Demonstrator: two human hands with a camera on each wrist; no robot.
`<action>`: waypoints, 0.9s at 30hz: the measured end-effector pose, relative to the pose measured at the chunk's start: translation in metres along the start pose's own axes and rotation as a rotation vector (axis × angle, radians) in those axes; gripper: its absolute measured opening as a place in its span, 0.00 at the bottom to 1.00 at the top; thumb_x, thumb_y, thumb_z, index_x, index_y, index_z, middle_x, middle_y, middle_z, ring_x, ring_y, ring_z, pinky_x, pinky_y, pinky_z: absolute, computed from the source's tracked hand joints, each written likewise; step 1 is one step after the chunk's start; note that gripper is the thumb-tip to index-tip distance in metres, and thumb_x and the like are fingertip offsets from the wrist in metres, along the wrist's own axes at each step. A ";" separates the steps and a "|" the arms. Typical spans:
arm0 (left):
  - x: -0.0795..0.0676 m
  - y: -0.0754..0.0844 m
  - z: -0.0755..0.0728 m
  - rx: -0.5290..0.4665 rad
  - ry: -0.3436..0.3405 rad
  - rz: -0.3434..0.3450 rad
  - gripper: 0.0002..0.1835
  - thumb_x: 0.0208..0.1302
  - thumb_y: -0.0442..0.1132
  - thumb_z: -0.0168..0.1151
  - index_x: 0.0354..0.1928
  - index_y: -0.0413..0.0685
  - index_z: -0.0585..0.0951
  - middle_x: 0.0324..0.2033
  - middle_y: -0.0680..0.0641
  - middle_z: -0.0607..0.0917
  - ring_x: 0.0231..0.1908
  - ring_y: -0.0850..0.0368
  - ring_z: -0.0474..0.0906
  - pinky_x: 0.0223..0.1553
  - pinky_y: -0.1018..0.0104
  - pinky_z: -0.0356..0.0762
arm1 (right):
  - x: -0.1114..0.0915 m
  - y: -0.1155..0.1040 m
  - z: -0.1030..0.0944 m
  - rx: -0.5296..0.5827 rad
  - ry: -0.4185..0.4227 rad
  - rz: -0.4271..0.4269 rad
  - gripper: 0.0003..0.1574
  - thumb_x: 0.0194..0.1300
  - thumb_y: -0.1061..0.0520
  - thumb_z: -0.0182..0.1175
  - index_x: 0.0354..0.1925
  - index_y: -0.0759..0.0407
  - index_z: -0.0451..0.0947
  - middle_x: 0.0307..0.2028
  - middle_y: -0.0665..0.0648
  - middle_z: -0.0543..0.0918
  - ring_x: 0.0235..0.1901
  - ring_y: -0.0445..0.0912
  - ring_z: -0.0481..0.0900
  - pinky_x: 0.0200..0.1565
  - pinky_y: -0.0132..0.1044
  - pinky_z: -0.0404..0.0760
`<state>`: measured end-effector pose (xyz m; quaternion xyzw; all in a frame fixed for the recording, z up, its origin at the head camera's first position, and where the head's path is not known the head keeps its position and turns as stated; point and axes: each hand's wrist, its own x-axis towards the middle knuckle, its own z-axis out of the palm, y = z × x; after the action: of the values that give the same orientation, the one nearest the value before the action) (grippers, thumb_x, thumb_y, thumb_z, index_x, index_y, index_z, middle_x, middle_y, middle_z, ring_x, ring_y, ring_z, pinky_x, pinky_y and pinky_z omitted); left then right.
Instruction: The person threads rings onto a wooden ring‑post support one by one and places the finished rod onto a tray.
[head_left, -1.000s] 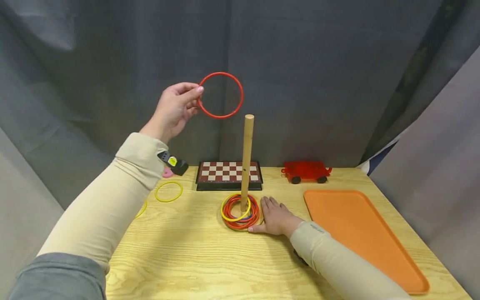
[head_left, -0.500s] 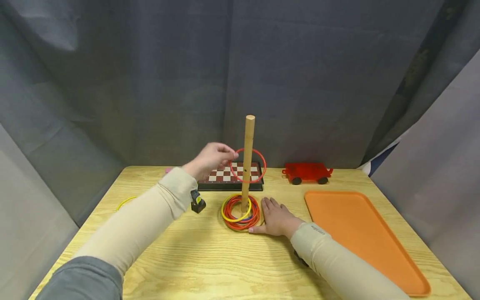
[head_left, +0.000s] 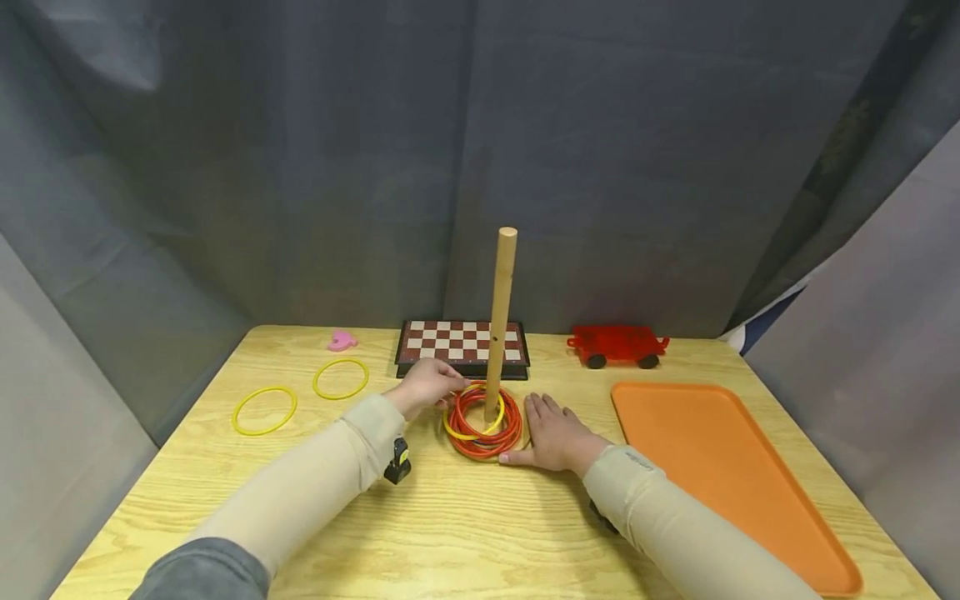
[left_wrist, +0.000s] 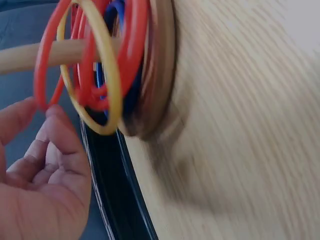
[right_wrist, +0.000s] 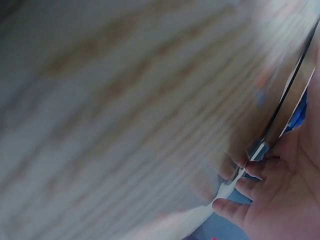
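Observation:
My left hand pinches a red ring between thumb and fingertips. The ring circles the upright wooden peg, low down, close over a stack of rings. In the left wrist view, a yellow ring lies tilted on the stack, with red and blue rings behind it. Under them is the peg's round wooden base. My right hand rests at the right side of the base, fingers straight and thumb spread towards the front. In the right wrist view its fingers lie along the edge of the base.
Two yellow rings, a nearer one and a farther one, lie on the left of the table, with a pink toy behind. A checkered board sits behind the peg. A red wheeled cart and an orange tray are at right.
My left hand has brought the red ring from above the peg's top down around the peg to the stack. The right hand has stayed at the base.

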<state>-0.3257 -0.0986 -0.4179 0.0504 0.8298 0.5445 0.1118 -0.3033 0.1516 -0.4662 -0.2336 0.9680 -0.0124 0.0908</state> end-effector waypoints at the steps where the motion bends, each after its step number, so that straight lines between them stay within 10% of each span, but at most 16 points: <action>1: 0.000 -0.001 -0.002 0.003 0.005 0.002 0.10 0.75 0.34 0.63 0.45 0.32 0.86 0.44 0.40 0.85 0.31 0.56 0.81 0.34 0.62 0.82 | 0.000 0.000 0.000 0.001 0.003 0.001 0.76 0.62 0.15 0.53 0.78 0.74 0.50 0.77 0.73 0.56 0.76 0.66 0.53 0.70 0.64 0.63; 7: -0.006 -0.004 -0.031 -0.028 0.024 0.023 0.14 0.78 0.36 0.56 0.53 0.30 0.81 0.53 0.34 0.82 0.48 0.41 0.82 0.54 0.46 0.81 | 0.001 0.001 -0.001 0.000 0.007 0.008 0.76 0.62 0.15 0.54 0.78 0.73 0.50 0.77 0.73 0.55 0.76 0.66 0.53 0.71 0.64 0.62; 13: -0.022 -0.028 -0.107 -0.141 0.072 0.050 0.26 0.81 0.41 0.52 0.69 0.25 0.67 0.65 0.26 0.72 0.64 0.33 0.72 0.65 0.46 0.74 | 0.000 0.002 0.000 0.004 0.013 0.010 0.76 0.61 0.15 0.54 0.78 0.73 0.50 0.77 0.73 0.55 0.76 0.66 0.53 0.70 0.64 0.62; 20: -0.058 -0.074 -0.200 -0.195 0.196 0.030 0.33 0.82 0.45 0.53 0.76 0.30 0.58 0.62 0.43 0.73 0.51 0.62 0.78 0.57 0.64 0.79 | -0.001 0.003 0.001 0.006 -0.001 0.019 0.76 0.62 0.15 0.54 0.79 0.72 0.50 0.77 0.72 0.54 0.77 0.65 0.51 0.71 0.64 0.61; 27: -0.097 -0.125 -0.252 -0.189 0.253 -0.054 0.39 0.82 0.43 0.52 0.78 0.25 0.48 0.67 0.34 0.66 0.44 0.72 0.79 0.57 0.68 0.80 | -0.001 0.004 -0.003 0.004 -0.002 0.011 0.75 0.62 0.16 0.54 0.79 0.73 0.49 0.77 0.73 0.54 0.77 0.66 0.52 0.71 0.64 0.61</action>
<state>-0.2875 -0.3942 -0.4235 -0.0515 0.7832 0.6191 0.0251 -0.3043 0.1557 -0.4634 -0.2283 0.9691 -0.0138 0.0925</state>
